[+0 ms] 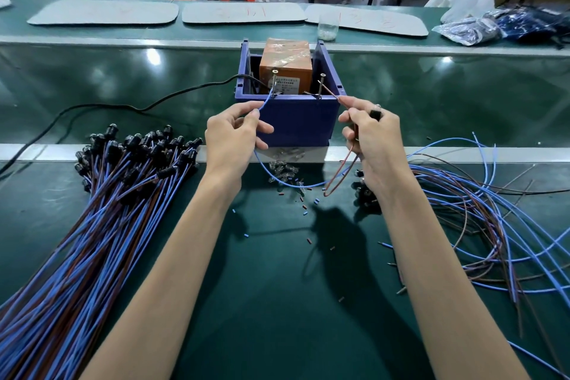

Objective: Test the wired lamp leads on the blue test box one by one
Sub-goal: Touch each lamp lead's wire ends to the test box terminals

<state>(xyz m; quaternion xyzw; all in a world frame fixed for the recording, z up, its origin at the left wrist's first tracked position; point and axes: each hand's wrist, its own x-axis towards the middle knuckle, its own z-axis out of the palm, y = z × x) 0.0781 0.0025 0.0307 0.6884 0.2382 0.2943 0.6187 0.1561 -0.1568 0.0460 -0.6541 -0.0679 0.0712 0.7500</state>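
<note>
The blue test box stands on the green belt straight ahead, with an orange transformer block inside and two upright screws on its front rim. My left hand pinches a blue lead whose tip touches the left screw. My right hand pinches a brown lead that reaches toward the right screw, and a black lamp holder sits against its fingers. Both leads hang in a loop between my hands.
A large bundle of blue and brown lamp leads with black holders lies at the left. Loose leads spread at the right. Small glass bulbs and bits of insulation lie below the box. A black power cable runs left.
</note>
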